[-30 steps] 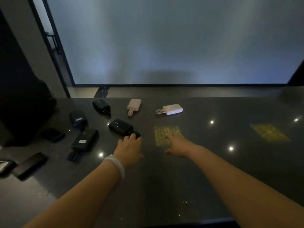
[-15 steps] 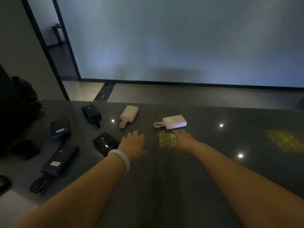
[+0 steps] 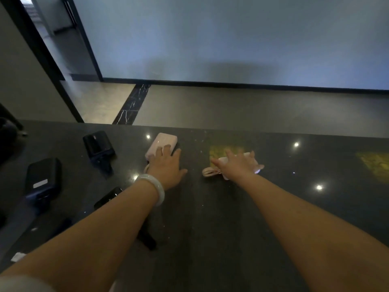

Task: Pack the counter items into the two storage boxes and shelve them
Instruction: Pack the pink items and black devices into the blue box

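On the dark stone counter point(image 3: 210, 218), my left hand point(image 3: 168, 165), with a white bangle on its wrist, lies over the near end of a pink power bank point(image 3: 163, 140), fingers spread on it. My right hand point(image 3: 237, 165) rests spread on top of a white power bank point(image 3: 256, 170), whose looped cord point(image 3: 208, 171) sticks out to the left. Neither item is lifted. Black power banks lie to the left: one point(image 3: 97, 143) at the back, one point(image 3: 43, 179) nearer, and one point(image 3: 108, 197) partly under my left forearm. No storage box is in view.
The counter's far edge runs just behind the power banks, with floor and a grey wall beyond. A yellowish patch point(image 3: 374, 163) shows on the counter to the right. A dark bulky object point(image 3: 8, 135) sits at the far left edge. A black cable point(image 3: 147, 239) lies under my left forearm.
Both hands have reached forward. The left went past the black power bank onto the pink one, and the right moved onto the white one. The camera has moved closer and tilted.
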### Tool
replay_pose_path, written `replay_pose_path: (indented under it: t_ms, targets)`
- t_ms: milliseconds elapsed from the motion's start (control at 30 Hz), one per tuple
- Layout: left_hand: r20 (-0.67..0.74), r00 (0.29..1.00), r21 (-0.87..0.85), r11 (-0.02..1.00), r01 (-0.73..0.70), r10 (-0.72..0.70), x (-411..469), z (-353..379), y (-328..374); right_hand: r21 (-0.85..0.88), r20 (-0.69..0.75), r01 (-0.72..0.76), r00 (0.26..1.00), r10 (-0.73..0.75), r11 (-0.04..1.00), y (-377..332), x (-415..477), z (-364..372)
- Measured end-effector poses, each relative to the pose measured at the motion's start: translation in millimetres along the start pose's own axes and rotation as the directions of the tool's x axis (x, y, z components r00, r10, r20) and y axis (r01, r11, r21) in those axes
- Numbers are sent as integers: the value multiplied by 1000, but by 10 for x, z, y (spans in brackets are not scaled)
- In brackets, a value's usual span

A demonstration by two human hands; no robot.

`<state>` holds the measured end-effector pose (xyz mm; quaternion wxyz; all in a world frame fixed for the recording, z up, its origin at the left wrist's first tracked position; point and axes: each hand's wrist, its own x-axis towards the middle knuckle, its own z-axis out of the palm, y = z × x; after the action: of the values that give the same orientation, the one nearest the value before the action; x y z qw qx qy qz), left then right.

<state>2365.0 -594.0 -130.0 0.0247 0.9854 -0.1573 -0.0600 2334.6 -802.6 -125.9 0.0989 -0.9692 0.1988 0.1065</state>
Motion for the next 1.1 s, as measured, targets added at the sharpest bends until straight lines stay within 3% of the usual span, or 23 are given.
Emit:
replay_pose_path:
  t_ms: [67, 167, 233, 367, 500, 667, 733, 800, 900, 967, 1100]
  targets:
    - [-16, 1000, -49, 999, 17, -18, 152, 41, -66, -8, -65, 23, 998, -23, 1000, -17, 55, 161]
    - [33, 998, -110, 992, 64, -61, 308, 78, -162, -48, -115, 177, 977, -181, 983, 95, 12, 347]
    - [64, 996, -108, 992, 68, -61, 370, 122, -225, -57, -108, 278, 953, -283, 959, 190, -60, 379]
    - [-21, 999, -44, 999, 30, -31, 333, 167, -290, -18, -66, 387, 919, -388, 922, 327, -250, 402]
    - [-1, 1000, -53, 999, -14, 14, 65, 181, -225, 59, -34, 450, 893, -449, 891, 416, -524, 395]
    - [-95, 993, -69, 994, -83, 76, -589, 268, 50, 158, 57, 477, 870, -490, 865, 529, -857, 350]
    - [-100, 993, -122, 990, -77, 65, -722, 265, 131, 167, 26, 373, 924, -383, 913, 510, -895, 353]
    - [-70, 997, -232, 973, 16, -33, -699, 228, 191, 153, -68, 127, 991, -118, 980, 436, -900, 368]
    - [33, 975, -311, 925, 219, -220, -544, 213, 253, 240, -47, -251, 962, 269, 938, 234, -899, 384]
    - [84, 951, -282, 908, 310, -299, -454, 237, 292, 233, -18, -358, 928, 372, 904, 108, -894, 420]
    - [55, 944, -184, 926, 330, -325, -451, 267, 363, 281, -15, -370, 921, 389, 886, 47, -878, 459]
